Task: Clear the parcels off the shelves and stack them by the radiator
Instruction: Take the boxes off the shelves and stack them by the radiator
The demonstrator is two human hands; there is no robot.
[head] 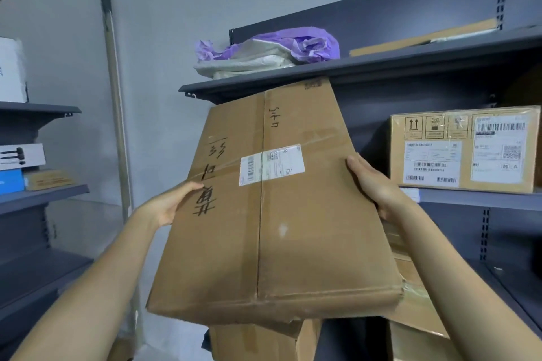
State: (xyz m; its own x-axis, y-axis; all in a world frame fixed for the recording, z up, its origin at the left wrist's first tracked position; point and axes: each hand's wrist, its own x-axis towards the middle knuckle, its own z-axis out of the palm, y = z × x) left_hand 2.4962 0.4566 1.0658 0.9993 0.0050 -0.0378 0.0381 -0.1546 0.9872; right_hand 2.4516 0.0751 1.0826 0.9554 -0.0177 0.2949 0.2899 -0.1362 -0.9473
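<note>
Operator: Both forearms are extending; left hand (170, 204) and right hand (378, 184) are clasping the large carton (269, 214) by its side edges, fingers curled.

Guide: You are holding it tilted before the shelf (293, 79); it looks stiff and bulky, so shift grip under the corners.

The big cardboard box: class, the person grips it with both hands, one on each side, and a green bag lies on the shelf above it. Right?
Not quite. The head view shows the bag is purple, not green. Left hand and right hand grip the box.
</note>
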